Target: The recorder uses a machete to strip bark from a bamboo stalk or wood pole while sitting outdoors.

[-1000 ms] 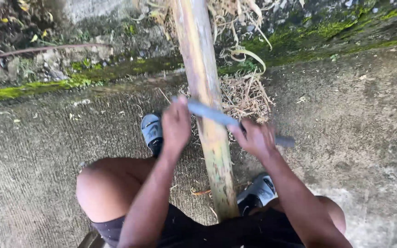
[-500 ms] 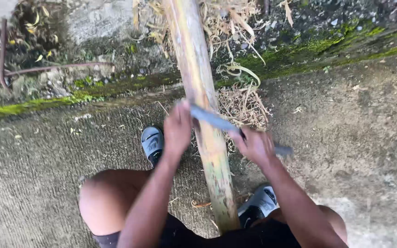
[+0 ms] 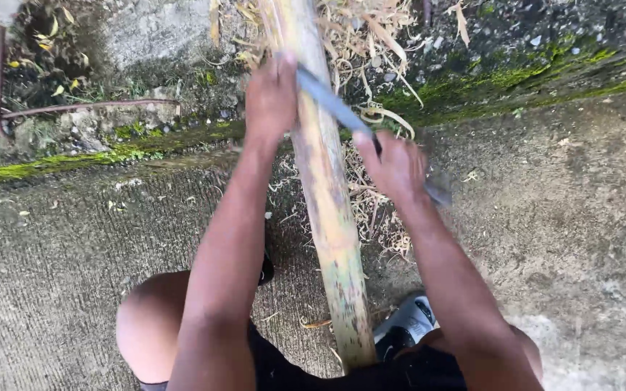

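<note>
A long yellow-green bamboo pole runs from between my knees up and away across the concrete. A grey knife blade lies across the pole near its far part. My left hand grips the blade's left end, on the left side of the pole. My right hand grips the other end on the right, where the dark handle tip sticks out past my fingers. Both arms are stretched forward.
Dry bamboo shavings pile up beside and beyond the pole. A mossy strip edges the concrete floor, with stones, dirt and a thin rusty rod beyond. My right shoe rests beside the pole.
Both hands and the blade have slid forward along the pole, away from my body. The camera view has moved closer.
</note>
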